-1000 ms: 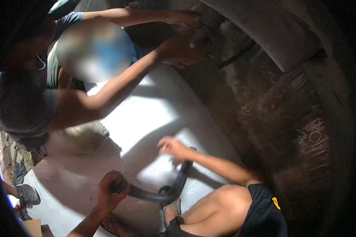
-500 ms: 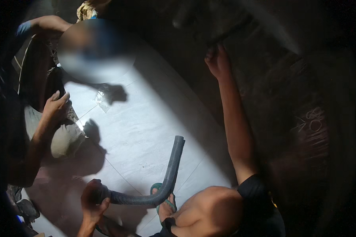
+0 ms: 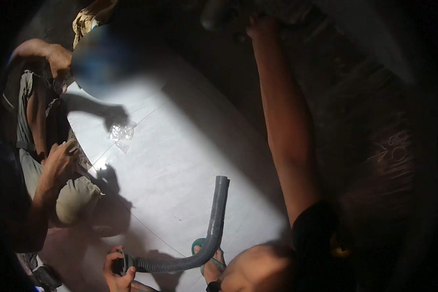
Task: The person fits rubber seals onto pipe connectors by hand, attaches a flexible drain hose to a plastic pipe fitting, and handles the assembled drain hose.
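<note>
A grey corrugated hose [image 3: 168, 265] bends upward near my foot, its free end pointing away from me. At the lower left, my left hand [image 3: 118, 272] is closed around the wider fitting [image 3: 126, 261] at its other end, fingers on one side and thumb on the other. My right arm stretches far forward into deep shadow. There my right hand [image 3: 264, 27] is beside dark objects, and its fingers are too dim to make out. One of my feet, in a green sandal [image 3: 199, 245], rests close to the hose bend.
Pale floor tiles [image 3: 155, 160] lie in a bright patch of light. A clear plastic bag [image 3: 121, 134] rests on them. At left another person crouches, one hand [image 3: 61, 158] near their knee. A blurred patch covers part of the upper left. Stringy material [image 3: 394, 146] lies in the dark at right.
My right hand has reached farther forward, toward the top of the view. My left hand still holds the hose. The other person's far arm has shifted, and the whole view has moved slightly.
</note>
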### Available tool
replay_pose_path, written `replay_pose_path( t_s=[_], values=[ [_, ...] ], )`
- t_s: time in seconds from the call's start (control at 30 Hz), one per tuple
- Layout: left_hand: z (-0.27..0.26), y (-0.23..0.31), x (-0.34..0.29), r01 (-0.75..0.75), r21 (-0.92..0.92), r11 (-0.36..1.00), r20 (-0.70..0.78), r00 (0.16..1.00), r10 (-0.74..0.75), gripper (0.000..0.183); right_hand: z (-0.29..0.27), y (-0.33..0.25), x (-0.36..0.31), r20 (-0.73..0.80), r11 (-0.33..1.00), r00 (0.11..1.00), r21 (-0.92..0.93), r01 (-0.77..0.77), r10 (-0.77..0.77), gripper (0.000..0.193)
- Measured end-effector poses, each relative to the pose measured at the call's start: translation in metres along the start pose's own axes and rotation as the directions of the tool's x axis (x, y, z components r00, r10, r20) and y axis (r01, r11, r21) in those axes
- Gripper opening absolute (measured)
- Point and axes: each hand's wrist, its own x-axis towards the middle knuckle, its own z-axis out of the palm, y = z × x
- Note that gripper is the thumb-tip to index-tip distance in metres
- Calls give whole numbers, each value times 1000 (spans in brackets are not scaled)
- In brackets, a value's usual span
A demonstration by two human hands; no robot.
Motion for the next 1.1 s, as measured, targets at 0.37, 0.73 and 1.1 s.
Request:
replay_pose_path(
  t_s=[0.37,0.73,1.1],
  values=[
    [3,1,3,-42,-149,988,12,999,45,35,42,20,4,161,928,985,-354,116,-61,41],
    [-13,-16,0,-69,-135,988,115,990,85,38,69,21,-48,246,825,962,-513,235,-121,41],
    [-12,-18,-4,-53,-58,997,83,995,57,43,69,15,-51,272,809,958,-540,234,-95,42]
  ],
)
